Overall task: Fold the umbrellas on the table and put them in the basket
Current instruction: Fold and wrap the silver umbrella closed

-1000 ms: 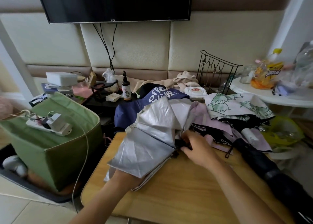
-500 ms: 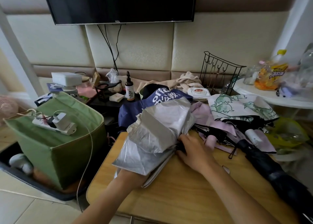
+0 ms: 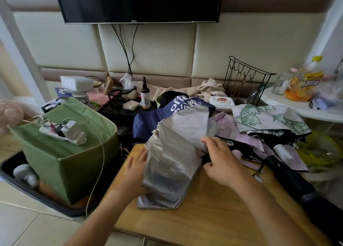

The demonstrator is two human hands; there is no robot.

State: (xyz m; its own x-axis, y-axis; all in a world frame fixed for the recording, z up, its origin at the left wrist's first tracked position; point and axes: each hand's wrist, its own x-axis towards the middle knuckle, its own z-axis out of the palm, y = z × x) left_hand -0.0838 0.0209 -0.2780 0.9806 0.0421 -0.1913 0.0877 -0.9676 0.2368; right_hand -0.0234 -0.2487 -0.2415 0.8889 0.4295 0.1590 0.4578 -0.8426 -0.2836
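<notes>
Crumpled silver fabric umbrella [image 3: 174, 164] at frame centre on the wooden table [image 3: 213, 221]. Left hand [image 3: 137, 168] flat against it, released; right hand [image 3: 220, 159] pinching its folds. Advise gathering panels evenly before wrapping. Green fabric basket [image 3: 74, 164] at left.

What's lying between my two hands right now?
The silver umbrella, crumpled on the table; left hand beside it, right hand on it, head view.

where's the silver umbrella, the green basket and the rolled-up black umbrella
silver umbrella [image 3: 174, 164], head view, on its crumpled canopy
green basket [image 3: 61, 164], head view, on its front wall
black umbrella [image 3: 289, 180], head view, on its rolled canopy
</notes>
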